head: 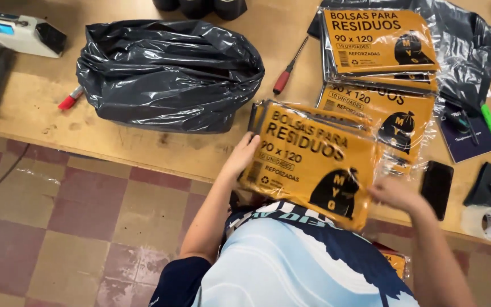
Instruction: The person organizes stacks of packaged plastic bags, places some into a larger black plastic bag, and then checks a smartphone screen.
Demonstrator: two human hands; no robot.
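Worn wooden table (143, 150) stands over chequered floor tiles (58, 227) (seemingly scuffed).

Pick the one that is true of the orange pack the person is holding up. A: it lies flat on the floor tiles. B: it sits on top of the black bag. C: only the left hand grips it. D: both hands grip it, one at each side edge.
D: the left hand grips the near-left edge of the orange pack, and the right hand grips its right edge, holding it over the table edge.

Both bare arms reach up mid-frame; the left hand (242, 154) and right hand (394, 195) grip with curled fingers.
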